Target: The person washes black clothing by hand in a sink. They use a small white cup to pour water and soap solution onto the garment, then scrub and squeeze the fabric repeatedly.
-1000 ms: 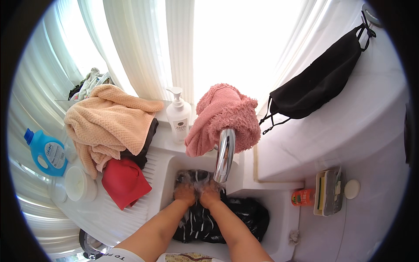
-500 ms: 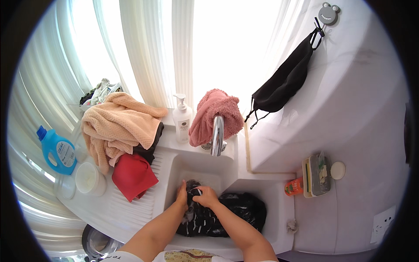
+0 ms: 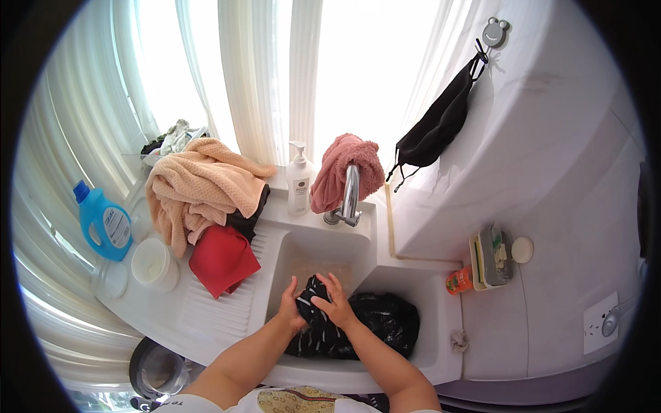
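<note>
A wet black garment (image 3: 389, 322) with white streaks lies in the white sink basin (image 3: 441, 344), shiny and bulky on its right side. One bunched part of it is raised between both my hands. My left hand (image 3: 292, 308) cups that bunch from the left, thumb up. From the right, my right hand (image 3: 336, 303) presses against the same cloth, its fingers stretched along it. Beyond my hands, shallow cloudy water (image 3: 320, 268) shows in the basin. Parts of the garment under my wrists are hidden.
Above the basin rises a chrome faucet (image 3: 351, 189), a pink fluffy cloth (image 3: 341, 165) behind it. A pump bottle (image 3: 299, 182), peach towel (image 3: 200, 186), red cloth (image 3: 224, 260), white tub (image 3: 154, 265) and blue detergent bottle (image 3: 105, 224) stand left. Wall caddy (image 3: 490, 258) at right.
My right hand's fingers have gone from a curled pinch to stretched out over the cloth. The bunch between my hands is gathered higher. The whole view has shifted slightly.
</note>
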{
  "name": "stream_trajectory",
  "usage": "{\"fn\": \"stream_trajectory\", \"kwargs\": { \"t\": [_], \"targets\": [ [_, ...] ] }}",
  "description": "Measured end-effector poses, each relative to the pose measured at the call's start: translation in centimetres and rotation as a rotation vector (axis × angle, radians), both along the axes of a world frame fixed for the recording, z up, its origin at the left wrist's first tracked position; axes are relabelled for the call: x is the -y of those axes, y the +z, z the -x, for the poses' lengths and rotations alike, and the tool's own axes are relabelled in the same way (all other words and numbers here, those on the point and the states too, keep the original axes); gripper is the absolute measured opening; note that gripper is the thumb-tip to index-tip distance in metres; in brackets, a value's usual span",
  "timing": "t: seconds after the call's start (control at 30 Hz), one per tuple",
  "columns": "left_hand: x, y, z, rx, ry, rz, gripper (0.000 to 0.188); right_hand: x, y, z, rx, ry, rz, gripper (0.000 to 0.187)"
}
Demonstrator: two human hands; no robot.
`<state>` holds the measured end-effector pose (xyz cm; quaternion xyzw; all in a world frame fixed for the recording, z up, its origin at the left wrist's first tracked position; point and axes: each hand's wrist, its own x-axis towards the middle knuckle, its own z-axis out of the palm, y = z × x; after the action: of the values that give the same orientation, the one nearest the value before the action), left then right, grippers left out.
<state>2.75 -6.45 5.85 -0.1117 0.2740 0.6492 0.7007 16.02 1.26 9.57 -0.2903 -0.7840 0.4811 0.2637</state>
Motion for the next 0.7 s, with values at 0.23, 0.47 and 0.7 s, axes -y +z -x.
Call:
{"fn": "stream_trajectory", "kwargs": {
  "t": [0.23,0.47,0.7],
  "targets": [
    [-1.6,-2.4,-3.4,0.000,0.173,-0.416,0.028,3.9,-0.8,0.9,0.123,-0.087,-0.435,0.044],
    [-1.0,-2.3,-0.4,-0.435,0.054,0.300,0.043,1.9,-1.1,3.1,0.142,-0.094,-0.463,0.024],
    [-6.4,-1.2,5.0,-1.688,-0.043,0.584,0.046,-7.0,-2.9,4.8,0.100,-0.125,-0.310,0.020]
  ]
}}
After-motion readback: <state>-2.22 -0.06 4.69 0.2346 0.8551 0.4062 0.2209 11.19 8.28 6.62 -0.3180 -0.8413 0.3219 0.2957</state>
